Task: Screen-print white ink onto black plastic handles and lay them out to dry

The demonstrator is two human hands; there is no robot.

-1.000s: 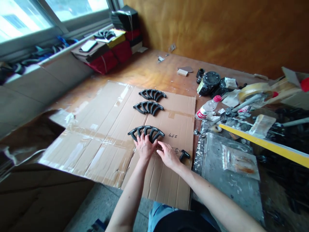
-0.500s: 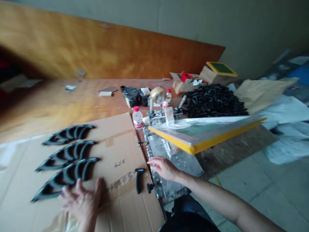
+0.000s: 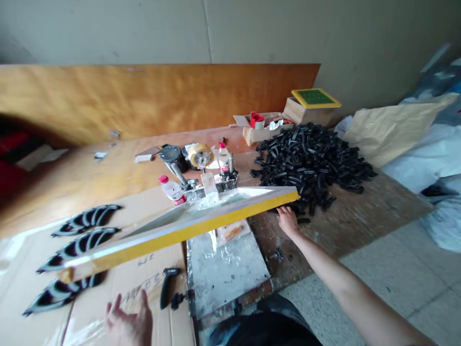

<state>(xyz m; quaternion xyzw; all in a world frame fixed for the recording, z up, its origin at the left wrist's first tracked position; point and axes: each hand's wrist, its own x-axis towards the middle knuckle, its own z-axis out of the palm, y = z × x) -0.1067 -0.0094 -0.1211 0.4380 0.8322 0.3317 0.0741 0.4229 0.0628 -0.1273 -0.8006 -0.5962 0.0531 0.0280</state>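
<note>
My right hand (image 3: 287, 219) reaches out to the near edge of a big pile of black plastic handles (image 3: 311, 163) on the wooden bench; its fingertips are hidden among the parts. My left hand (image 3: 128, 323) hovers open, palm down, over the cardboard sheet (image 3: 144, 288) at the bottom edge of the view. A single black handle (image 3: 166, 287) lies on the cardboard just right of it. Three fanned rows of black handles (image 3: 77, 247) lie on the cardboard at the left. A yellow-edged printing screen frame (image 3: 187, 230) stands raised over a metal plate (image 3: 225, 269).
Two small bottles with red caps (image 3: 172, 190), a tape roll (image 3: 199, 154) and a black tub (image 3: 170, 154) stand behind the frame's hinge. Cardboard boxes (image 3: 306, 106) sit at the back right. Brown paper and white sheets lie on the floor at the right.
My view has swung right. My right hand left the handles on the cardboard, passed the metal plate and reached the black pile. My left hand drew back toward me.
</note>
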